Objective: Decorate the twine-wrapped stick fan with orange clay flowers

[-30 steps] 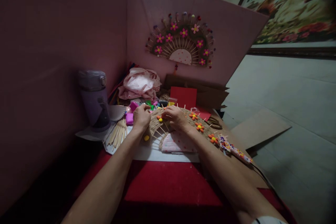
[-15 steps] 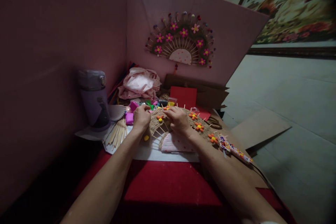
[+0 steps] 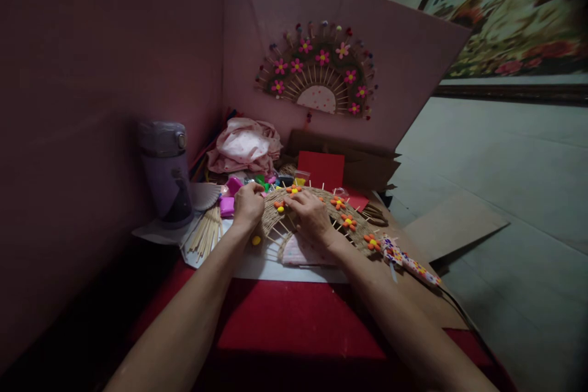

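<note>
A fan-shaped piece of woven twine [image 3: 271, 217] with wooden stick spokes lies on the table, dotted with small orange clay flowers [image 3: 348, 221]. My left hand [image 3: 248, 205] rests curled at the fan's left edge, fingers closed; what they pinch is too small to make out. My right hand [image 3: 312, 214] lies palm down on the middle of the fan, fingertips pressed near an orange flower [image 3: 279, 205]. A pink dotted fabric half-circle [image 3: 305, 251] shows below my right wrist.
A finished fan with pink flowers [image 3: 319, 70] hangs on the pink partition. A purple flask [image 3: 165, 171], a bundle of sticks [image 3: 206, 236], pink clay pieces [image 3: 226, 206], pink cloth [image 3: 243, 144], a red card [image 3: 320, 169] and a patterned tool [image 3: 407, 260] surround the work.
My right hand has slid slightly down and toward me across the fan. My left hand has stayed at the fan's left edge.
</note>
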`<state>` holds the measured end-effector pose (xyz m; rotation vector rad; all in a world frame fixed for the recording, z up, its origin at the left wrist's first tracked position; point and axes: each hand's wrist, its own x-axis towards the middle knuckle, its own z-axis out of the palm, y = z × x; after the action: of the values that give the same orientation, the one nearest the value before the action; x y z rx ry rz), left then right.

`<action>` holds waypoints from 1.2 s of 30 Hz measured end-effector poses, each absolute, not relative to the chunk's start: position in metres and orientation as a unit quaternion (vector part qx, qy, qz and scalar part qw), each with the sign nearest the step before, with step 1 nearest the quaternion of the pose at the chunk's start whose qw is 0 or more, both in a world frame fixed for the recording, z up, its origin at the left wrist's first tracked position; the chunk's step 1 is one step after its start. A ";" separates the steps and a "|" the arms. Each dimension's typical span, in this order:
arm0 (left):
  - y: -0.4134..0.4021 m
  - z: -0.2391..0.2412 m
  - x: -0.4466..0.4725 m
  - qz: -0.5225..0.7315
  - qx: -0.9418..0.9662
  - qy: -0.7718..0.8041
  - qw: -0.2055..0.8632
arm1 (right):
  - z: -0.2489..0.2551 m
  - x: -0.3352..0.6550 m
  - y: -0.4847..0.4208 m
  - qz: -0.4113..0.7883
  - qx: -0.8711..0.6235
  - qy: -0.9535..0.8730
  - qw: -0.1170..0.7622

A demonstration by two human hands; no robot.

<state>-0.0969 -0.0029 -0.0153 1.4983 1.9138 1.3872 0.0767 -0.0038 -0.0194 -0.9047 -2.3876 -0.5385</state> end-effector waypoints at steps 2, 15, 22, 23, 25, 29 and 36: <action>-0.003 -0.015 -0.097 0.486 0.529 0.675 0.170 | -0.020 0.076 -0.005 -0.218 -0.327 -0.884 0.254; -0.004 -0.014 -0.096 0.491 0.528 0.670 0.173 | -0.022 0.086 -0.005 -0.216 -0.336 -0.871 0.286; -0.004 -0.015 -0.096 0.494 0.532 0.665 0.176 | -0.025 0.081 -0.009 -0.242 -0.345 -0.873 0.247; -0.004 -0.014 -0.096 0.494 0.532 0.665 0.176 | -0.024 0.080 -0.010 -0.242 -0.345 -0.873 0.246; -0.005 -0.014 -0.096 0.494 0.532 0.665 0.176 | -0.023 0.080 -0.009 -0.243 -0.344 -0.872 0.249; -0.004 -0.013 -0.096 0.492 0.530 0.668 0.176 | -0.021 0.079 -0.006 -0.266 -0.329 -0.874 0.242; -0.010 -0.010 -0.096 0.489 0.530 0.678 0.145 | -0.016 0.082 -0.006 -0.265 -0.320 -0.878 0.239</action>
<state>-0.0961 -0.0098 -0.0102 1.5275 1.9519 1.4078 0.0819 -0.0056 -0.0156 -0.8776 -2.4032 -0.7249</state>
